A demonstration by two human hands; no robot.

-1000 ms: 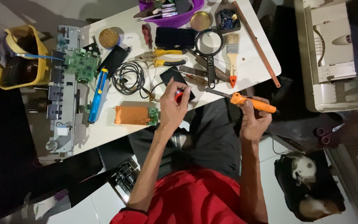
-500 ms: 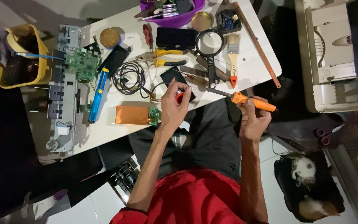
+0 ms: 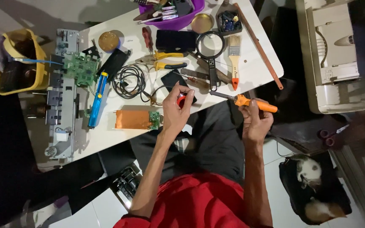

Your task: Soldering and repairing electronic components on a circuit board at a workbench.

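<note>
My left hand (image 3: 175, 110) is closed around a small red object (image 3: 181, 100) at the front edge of the white table (image 3: 106, 135), over a black flat device (image 3: 175, 80). My right hand (image 3: 255, 122) grips an orange-handled soldering iron (image 3: 256, 104) just off the table's front edge, its metal tip pointing left toward the red object. An orange board with a small green circuit piece (image 3: 138, 119) lies just left of my left hand.
On the table lie coiled black cable (image 3: 127, 81), yellow-handled pliers (image 3: 165, 60), a magnifying glass (image 3: 210, 44), a paintbrush (image 3: 234, 59), a blue tool (image 3: 97, 99), a green circuit board (image 3: 80, 69) on a grey metal frame (image 3: 62, 105) and a purple bowl (image 3: 178, 12). A yellow bucket (image 3: 15, 61) stands left. A cat (image 3: 313, 177) rests lower right.
Both hands have hardly moved; the view has shifted slightly. The left hand still holds the red object and the right still holds the soldering iron.
</note>
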